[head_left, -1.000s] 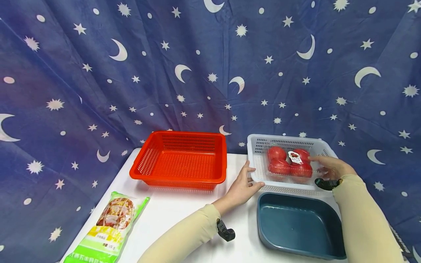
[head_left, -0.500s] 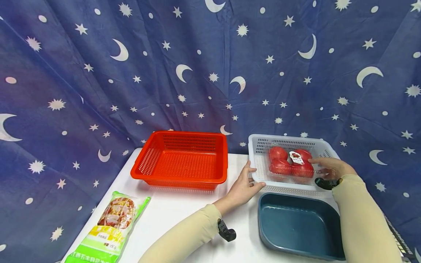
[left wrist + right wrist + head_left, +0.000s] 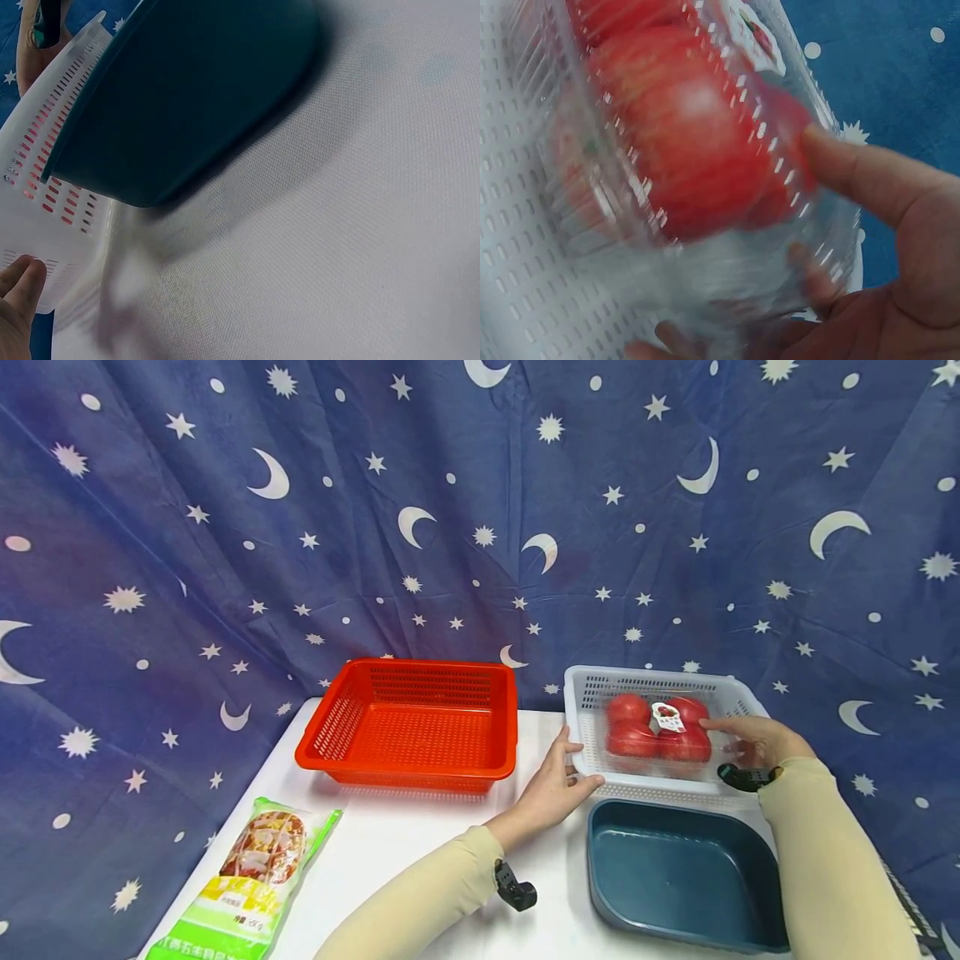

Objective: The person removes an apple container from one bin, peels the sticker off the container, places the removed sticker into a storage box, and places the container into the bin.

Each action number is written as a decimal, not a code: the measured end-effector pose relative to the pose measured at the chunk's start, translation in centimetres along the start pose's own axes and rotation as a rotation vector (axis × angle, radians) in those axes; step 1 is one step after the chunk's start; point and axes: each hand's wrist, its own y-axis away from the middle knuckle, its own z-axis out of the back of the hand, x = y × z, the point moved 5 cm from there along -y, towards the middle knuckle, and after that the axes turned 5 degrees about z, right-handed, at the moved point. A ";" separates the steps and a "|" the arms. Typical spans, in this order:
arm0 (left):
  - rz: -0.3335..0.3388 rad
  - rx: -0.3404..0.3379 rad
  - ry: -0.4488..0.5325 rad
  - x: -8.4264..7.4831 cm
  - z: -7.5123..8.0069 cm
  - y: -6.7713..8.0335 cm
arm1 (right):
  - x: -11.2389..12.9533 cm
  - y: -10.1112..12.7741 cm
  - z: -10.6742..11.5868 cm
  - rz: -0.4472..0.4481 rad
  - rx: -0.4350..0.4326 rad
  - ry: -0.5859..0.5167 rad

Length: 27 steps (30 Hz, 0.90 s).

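1. A clear plastic pack of tomatoes [image 3: 658,732] with a small label sits inside the white perforated basket [image 3: 592,689], between the two hands.
2. The right hand [image 3: 753,741] grips the pack's right end; in the right wrist view its thumb presses the top and its fingers curl underneath.
3. The left hand [image 3: 551,789] rests with relaxed fingers against the white basket's near-left corner, holding nothing.
4. A dark teal tub [image 3: 678,872] lies just nearer than both hands, touching the white basket.
5. A red basket [image 3: 412,722] stands beside the left hand, on its left.
6. A green packet of food [image 3: 247,881] lies well apart, far left, on the white table [image 3: 390,843].
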 end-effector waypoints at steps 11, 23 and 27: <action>0.003 0.009 0.012 -0.1 0.0 -0.1 | 1.3 0.7 -1.2 0.009 0.101 -0.262; 0.001 0.012 0.017 -0.1 0.1 0.0 | 1.9 0.8 -1.9 0.069 0.107 -0.248; -0.003 0.014 0.015 -0.2 0.0 0.0 | 2.1 1.0 -1.9 0.072 0.102 -0.245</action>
